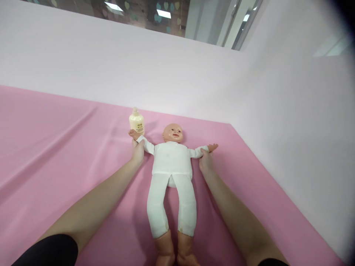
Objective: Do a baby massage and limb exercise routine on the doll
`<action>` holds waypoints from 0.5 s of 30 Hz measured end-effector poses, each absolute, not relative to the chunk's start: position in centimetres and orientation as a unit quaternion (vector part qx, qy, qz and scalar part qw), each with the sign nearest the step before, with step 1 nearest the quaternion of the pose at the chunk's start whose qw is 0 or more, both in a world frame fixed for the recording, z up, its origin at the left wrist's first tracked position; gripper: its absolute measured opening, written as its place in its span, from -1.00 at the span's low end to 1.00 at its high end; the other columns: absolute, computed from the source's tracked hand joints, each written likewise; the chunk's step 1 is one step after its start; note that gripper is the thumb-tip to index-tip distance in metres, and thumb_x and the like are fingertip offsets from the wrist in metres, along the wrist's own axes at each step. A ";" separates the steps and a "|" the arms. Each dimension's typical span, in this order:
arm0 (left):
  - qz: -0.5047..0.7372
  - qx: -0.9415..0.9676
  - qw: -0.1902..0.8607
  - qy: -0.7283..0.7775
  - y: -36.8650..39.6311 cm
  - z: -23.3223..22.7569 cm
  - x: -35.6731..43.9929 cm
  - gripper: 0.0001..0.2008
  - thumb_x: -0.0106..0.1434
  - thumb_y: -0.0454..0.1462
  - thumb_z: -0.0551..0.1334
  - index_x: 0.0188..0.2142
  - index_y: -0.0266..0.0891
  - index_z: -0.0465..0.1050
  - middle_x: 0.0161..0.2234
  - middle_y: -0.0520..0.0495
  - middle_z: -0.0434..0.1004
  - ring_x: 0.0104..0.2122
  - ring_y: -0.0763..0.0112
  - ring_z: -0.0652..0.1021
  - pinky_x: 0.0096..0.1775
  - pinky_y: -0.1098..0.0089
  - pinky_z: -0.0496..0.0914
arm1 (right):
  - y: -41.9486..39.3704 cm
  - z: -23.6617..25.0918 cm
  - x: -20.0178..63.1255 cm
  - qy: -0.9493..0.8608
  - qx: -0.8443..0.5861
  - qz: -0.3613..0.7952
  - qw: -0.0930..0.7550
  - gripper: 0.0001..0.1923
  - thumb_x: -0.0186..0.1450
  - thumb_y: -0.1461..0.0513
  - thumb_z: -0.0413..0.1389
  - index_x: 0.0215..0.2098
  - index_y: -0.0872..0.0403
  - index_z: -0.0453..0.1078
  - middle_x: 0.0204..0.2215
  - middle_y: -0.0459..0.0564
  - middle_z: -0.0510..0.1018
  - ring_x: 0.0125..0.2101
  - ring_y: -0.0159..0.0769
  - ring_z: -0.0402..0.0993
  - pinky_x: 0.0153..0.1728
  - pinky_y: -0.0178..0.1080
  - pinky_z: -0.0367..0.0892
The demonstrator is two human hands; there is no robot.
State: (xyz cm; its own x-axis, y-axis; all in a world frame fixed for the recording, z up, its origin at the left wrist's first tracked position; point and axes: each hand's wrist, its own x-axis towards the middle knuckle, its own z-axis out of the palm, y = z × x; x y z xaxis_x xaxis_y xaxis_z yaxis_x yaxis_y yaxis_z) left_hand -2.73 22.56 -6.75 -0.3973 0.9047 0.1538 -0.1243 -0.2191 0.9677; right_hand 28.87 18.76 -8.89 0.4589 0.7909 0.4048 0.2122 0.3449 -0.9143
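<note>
We've got a baby doll (172, 162) lying face up on the pink sheet (55, 147), head toward the white wall (166, 74), legs toward us, arms spread out to both sides. It wears a white one-piece; bare feet at the bottom edge of the view.

Our left hand (138, 153) is closed around the doll's sleeve near the wrist, on the view's left side. The doll's small hand pokes out just past our fingers. Our right hand (205, 160) grips the doll's other forearm the same way, fingers wrapped at the cuff, the doll's hand sticking out beyond.

Both our arms are stretched forward, bare up to dark short sleeves at the bottom corners.

A cream-coloured bottle (136, 122) stands upright on the sheet, just beyond the doll's hand on the left side, close to or touching it; we can't tell which. Label too small to read.
</note>
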 end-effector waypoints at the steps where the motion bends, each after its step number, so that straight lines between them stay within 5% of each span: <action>1: 0.675 0.389 0.388 0.493 22.6 -6.8 -2.8 -0.71 0.22 -0.24 0.09 -0.05 -0.01 0.12 0.03 -0.05 0.37 0.06 0.30 0.42 -0.01 0.21 0.41 | 18.6 -8.7 28.7 -0.457 -0.539 0.226 0.671 -0.22 0.24 0.15 -0.08 0.34 -0.08 -0.37 0.25 0.10 0.12 0.17 -0.14 0.26 0.08 0.03 0.36; 9: 0.656 0.491 0.328 0.470 21.4 -5.5 -2.4 -0.69 0.35 -0.17 -0.05 0.07 0.01 0.15 0.05 -0.04 0.38 0.07 0.34 0.42 0.01 0.29 0.39 | 15.3 -3.9 25.9 -0.547 -0.479 0.201 0.657 -0.31 0.23 0.26 -0.01 0.31 -0.05 -0.06 0.35 -0.04 -0.03 0.33 -0.26 -0.09 0.31 -0.02 -0.07; 15: 0.558 0.694 0.208 0.405 19.2 -4.0 -1.7 -0.57 0.38 -0.12 -0.04 0.18 -0.16 0.19 0.15 -0.17 0.28 0.17 0.25 0.29 0.20 0.17 0.16 | 14.6 -3.9 25.1 -0.658 -0.486 0.161 0.551 -0.38 0.24 0.28 -0.03 0.28 -0.03 0.07 0.24 0.01 0.25 0.23 -0.20 0.16 0.26 0.01 0.05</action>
State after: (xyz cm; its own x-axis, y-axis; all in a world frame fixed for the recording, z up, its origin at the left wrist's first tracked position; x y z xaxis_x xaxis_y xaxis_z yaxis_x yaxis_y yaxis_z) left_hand -1.69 19.24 -4.04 0.0507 0.7939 0.6060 0.3298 -0.5860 0.7401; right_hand 25.13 14.60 -3.86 0.0810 0.8185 0.5688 0.4627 0.4746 -0.7488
